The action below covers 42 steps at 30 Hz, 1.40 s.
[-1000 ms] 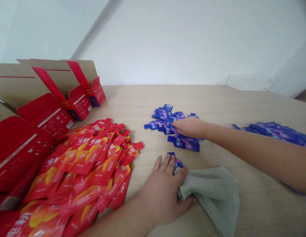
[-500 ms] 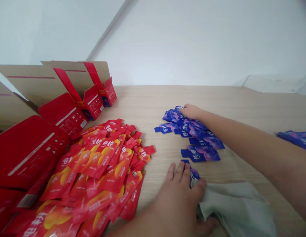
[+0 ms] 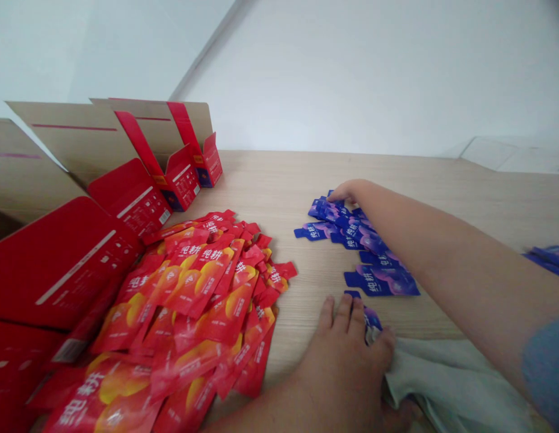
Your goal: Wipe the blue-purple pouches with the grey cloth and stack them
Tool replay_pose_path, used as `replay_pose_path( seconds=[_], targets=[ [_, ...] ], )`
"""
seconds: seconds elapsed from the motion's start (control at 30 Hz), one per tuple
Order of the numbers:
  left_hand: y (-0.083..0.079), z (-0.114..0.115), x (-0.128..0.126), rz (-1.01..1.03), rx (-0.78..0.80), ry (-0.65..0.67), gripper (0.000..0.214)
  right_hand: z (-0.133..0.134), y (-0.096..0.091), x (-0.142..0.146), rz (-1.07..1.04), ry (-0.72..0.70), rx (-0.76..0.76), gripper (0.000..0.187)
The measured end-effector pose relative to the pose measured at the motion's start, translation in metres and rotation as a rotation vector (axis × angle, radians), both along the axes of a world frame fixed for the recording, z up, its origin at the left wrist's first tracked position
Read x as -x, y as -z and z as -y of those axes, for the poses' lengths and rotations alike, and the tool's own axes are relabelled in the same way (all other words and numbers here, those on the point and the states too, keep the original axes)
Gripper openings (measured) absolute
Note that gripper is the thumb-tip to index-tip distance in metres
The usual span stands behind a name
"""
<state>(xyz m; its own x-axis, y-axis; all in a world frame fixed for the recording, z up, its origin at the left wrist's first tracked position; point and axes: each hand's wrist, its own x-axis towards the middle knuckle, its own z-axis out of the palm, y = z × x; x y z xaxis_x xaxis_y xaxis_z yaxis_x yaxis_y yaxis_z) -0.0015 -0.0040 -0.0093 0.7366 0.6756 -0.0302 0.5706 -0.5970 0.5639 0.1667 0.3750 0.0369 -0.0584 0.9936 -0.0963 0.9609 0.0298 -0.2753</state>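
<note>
My right hand (image 3: pixel 346 190) reaches across to the far end of a small heap of blue sachets (image 3: pixel 351 231) on the wooden table (image 3: pixel 270 180); its fingers curl down onto the top sachets. My left hand (image 3: pixel 346 355) rests on the table near the front edge, fingers spread, pressing a blue sachet (image 3: pixel 372 316) and the edge of a pale green cloth (image 3: pixel 446 379). One blue sachet (image 3: pixel 381 281) lies alone between the two hands.
A large pile of red sachets (image 3: pixel 198 300) covers the table's left front. Open red cartons (image 3: pixel 126 174) with brown flaps stand at the left. More blue sachets (image 3: pixel 550 258) lie at the right edge. A white wall rises behind the table.
My right hand has moved farther away, from the near side of the blue heap to its far end. My left hand stays on the cloth. The view has shifted left.
</note>
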Motion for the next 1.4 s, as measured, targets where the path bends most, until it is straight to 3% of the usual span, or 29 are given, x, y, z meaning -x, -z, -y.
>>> replay_pose_path(
  seconds=[0.2,0.37,0.47,0.6,0.7,0.8,0.9,1.03,1.17,1.27,1.4],
  targets=[
    [0.003,0.001,0.000,0.015,-0.023,0.000,0.096,-0.007,0.000,0.016,0.049,0.103,0.112,0.040],
    [0.001,0.001,0.000,-0.005,-0.048,-0.008,0.089,-0.001,-0.003,0.015,0.063,0.141,-0.058,0.042],
    [0.003,0.003,0.000,-0.001,-0.080,-0.018,0.086,0.018,-0.013,-0.002,0.052,0.075,-0.204,0.044],
    [0.007,0.006,0.001,0.029,-0.116,-0.031,0.086,0.066,-0.019,-0.038,0.052,-0.033,-0.348,0.052],
    [0.008,0.007,0.000,0.040,-0.130,-0.045,0.085,0.105,-0.004,-0.061,0.061,-0.138,-0.322,0.057],
    [0.008,0.007,0.000,0.046,-0.134,-0.054,0.086,0.136,0.023,-0.072,0.086,-0.287,-0.164,0.058],
    [0.007,0.007,0.000,0.051,-0.122,-0.049,0.086,0.151,0.041,-0.072,0.126,-0.296,-0.071,0.065],
    [0.005,0.006,0.001,0.052,-0.103,-0.036,0.088,0.134,0.025,-0.054,0.135,-0.296,-0.042,0.070],
    [0.003,0.005,0.001,0.037,-0.082,-0.024,0.087,0.088,-0.001,-0.013,0.097,-0.281,-0.030,0.085],
    [0.003,0.003,0.001,0.028,-0.065,-0.008,0.088,0.052,-0.008,0.024,0.111,-0.214,0.069,0.096],
    [0.008,0.001,0.001,0.040,-0.048,0.000,0.088,0.018,-0.006,0.061,0.152,-0.130,0.214,0.079]
  ],
)
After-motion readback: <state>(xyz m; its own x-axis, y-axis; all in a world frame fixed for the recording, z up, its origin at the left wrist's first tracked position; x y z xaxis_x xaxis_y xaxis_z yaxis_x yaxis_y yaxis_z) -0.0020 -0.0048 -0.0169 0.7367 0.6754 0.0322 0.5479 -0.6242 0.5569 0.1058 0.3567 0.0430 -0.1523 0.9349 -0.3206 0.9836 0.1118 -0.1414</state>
